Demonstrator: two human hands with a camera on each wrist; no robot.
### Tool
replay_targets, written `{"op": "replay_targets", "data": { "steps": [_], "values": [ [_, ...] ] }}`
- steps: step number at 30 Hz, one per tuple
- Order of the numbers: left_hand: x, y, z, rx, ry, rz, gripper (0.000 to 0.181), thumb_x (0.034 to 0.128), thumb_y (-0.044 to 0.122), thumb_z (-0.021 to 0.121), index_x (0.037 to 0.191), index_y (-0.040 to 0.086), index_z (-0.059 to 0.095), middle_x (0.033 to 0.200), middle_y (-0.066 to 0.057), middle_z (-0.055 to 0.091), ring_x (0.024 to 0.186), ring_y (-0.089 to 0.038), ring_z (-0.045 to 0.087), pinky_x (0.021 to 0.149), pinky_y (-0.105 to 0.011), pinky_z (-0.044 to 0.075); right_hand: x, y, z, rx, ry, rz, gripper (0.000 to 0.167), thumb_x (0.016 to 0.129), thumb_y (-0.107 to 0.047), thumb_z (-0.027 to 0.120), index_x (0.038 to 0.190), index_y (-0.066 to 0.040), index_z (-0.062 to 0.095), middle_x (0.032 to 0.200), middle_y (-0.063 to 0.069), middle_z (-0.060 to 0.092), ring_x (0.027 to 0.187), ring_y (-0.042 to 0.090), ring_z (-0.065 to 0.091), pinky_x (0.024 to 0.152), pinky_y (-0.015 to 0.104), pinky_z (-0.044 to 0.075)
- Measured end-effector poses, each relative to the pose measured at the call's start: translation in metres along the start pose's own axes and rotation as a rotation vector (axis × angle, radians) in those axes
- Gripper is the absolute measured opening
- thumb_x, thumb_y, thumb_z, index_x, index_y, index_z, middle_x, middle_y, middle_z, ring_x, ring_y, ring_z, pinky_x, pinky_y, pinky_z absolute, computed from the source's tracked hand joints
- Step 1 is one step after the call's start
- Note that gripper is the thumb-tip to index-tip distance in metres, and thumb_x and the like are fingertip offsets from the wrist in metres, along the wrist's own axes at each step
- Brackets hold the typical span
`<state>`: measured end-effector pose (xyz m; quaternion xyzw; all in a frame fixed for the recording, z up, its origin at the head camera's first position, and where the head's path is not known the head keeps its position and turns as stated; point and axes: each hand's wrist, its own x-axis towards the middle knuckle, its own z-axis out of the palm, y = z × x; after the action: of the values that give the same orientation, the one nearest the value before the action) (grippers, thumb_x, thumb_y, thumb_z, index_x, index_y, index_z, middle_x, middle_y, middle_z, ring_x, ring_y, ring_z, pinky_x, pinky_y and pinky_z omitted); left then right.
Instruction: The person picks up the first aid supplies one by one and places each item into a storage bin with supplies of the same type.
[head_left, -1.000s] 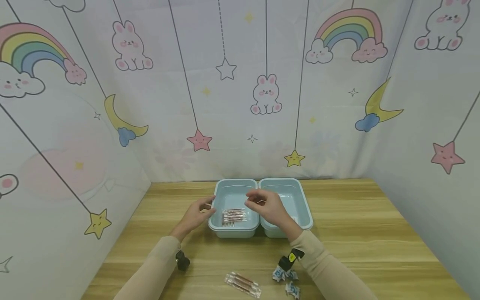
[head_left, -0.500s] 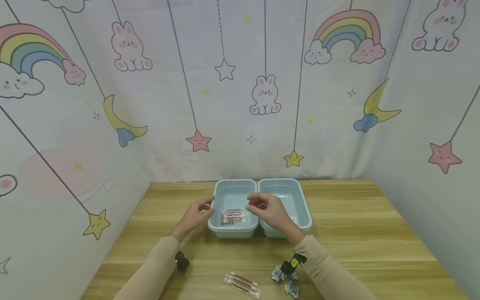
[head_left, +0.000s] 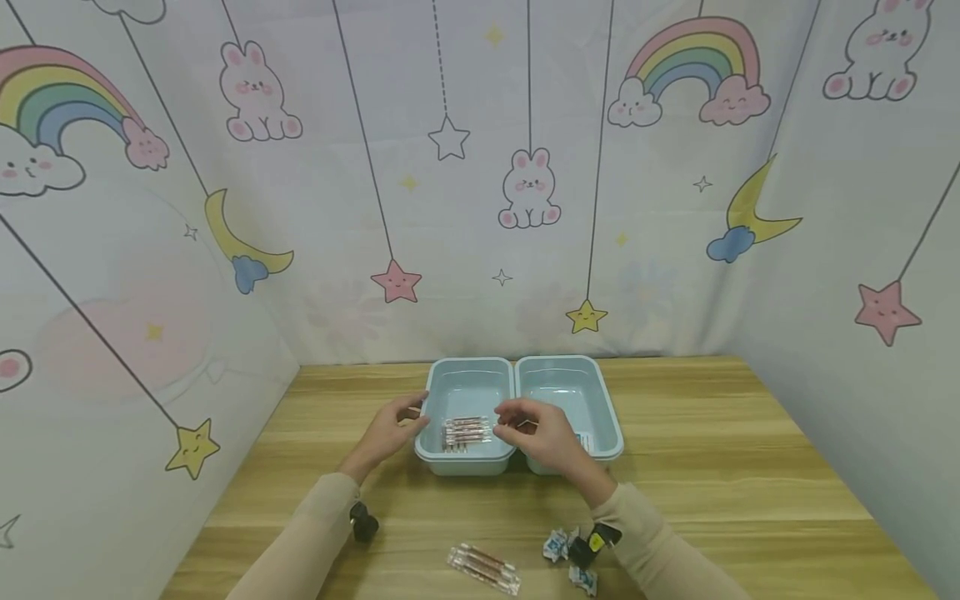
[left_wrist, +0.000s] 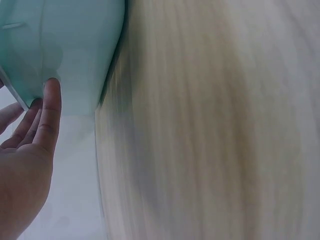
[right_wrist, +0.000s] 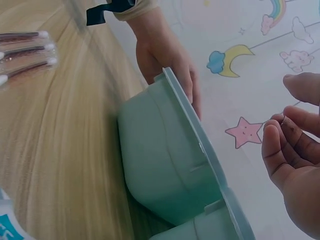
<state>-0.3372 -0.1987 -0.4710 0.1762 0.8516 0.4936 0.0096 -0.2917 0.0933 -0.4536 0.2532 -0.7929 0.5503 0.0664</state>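
Note:
My left hand [head_left: 390,429] touches the outer left side of the left light-blue plastic bin [head_left: 471,362], fingers fairly straight. In the left wrist view, one fingertip lies against the wall of the bin [left_wrist: 82,60]. Several clear packets of brown-stemmed cotton swabs [head_left: 467,431] lie in that bin. My right hand [head_left: 547,435] hovers over where the two bins meet, its fingers loosely curled. The right wrist view shows my right hand [right_wrist: 300,155] with thumb apart from the fingers and nothing visible between them.
A second light-blue bin [head_left: 570,359] stands against the first; a white-and-blue packet [head_left: 586,442] shows partly inside it. In front lie a cotton swab packet [head_left: 483,569] and several small white-and-blue wrapped pieces [head_left: 555,545]. A printed curtain [head_left: 450,325] encloses the wooden table [head_left: 697,450].
My right hand has dropped slightly toward me and a little right, showing more of the packet in the right bin. My left hand stays on the left bin.

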Motion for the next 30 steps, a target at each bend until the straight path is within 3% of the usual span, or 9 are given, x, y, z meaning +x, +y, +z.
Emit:
{"op": "replay_targets", "data": {
  "steps": [11, 24, 30],
  "values": [
    [-0.002, 0.004, 0.000, 0.007, 0.000, -0.018, 0.053, 0.0941, 0.012, 0.064, 0.141, -0.005, 0.045, 0.131, -0.030, 0.054, 0.113, -0.039, 0.058, 0.092, -0.049, 0.051, -0.012, 0.002, 0.005, 0.004, -0.024, 0.012, 0.023, 0.087, -0.022, 0.074, 0.108, -0.013, 0.069, 0.093, 0.000, 0.070, 0.083, 0.009, 0.065, 0.073, 0.025, 0.057],
    [0.000, -0.001, 0.001, -0.014, -0.008, -0.023, 0.054, 0.0942, 0.011, 0.063, 0.142, -0.004, 0.044, 0.133, -0.029, 0.052, 0.114, -0.038, 0.058, 0.091, -0.045, 0.053, -0.024, 0.006, 0.007, 0.019, -0.064, 0.034, 0.027, 0.087, -0.015, 0.074, 0.112, -0.007, 0.068, 0.096, 0.008, 0.070, 0.083, 0.013, 0.065, 0.072, 0.029, 0.057],
    [-0.002, 0.001, 0.001, -0.024, -0.015, -0.012, 0.052, 0.0953, 0.010, 0.061, 0.142, -0.004, 0.044, 0.131, -0.027, 0.054, 0.112, -0.036, 0.059, 0.089, -0.043, 0.053, -0.029, 0.012, 0.008, 0.006, -0.077, 0.022, 0.024, 0.087, -0.021, 0.074, 0.109, -0.011, 0.069, 0.094, 0.003, 0.069, 0.083, 0.009, 0.064, 0.073, 0.025, 0.057]
  ]
}}
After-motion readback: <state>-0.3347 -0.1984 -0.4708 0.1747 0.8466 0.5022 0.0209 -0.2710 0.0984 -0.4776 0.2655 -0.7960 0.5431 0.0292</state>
